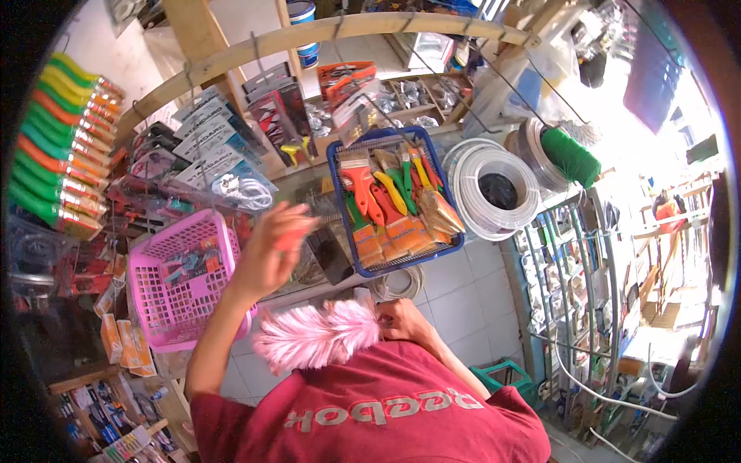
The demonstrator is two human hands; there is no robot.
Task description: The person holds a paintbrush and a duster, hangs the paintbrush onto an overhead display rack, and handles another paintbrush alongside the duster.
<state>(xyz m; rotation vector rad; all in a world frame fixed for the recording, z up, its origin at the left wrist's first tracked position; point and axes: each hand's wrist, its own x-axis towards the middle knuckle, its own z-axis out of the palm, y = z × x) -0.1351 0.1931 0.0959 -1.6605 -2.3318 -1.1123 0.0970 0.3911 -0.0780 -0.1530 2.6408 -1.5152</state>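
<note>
My left hand is raised between the pink basket and the blue basket. Its fingers are bent and blurred around a small reddish-orange thing that I cannot make out. Close to my chest, my right hand is closed at the end of a fluffy pink duster, whose handle is mostly hidden. The blue basket, in front of me, holds paintbrushes with red, yellow and green handles. Several brushes at its near side have orange sleeves.
A pink basket stands at the left, below hanging brushes. Packaged tools hang from a wooden rail. White coils and a green brush lie right of the blue basket. A rack stands farther right.
</note>
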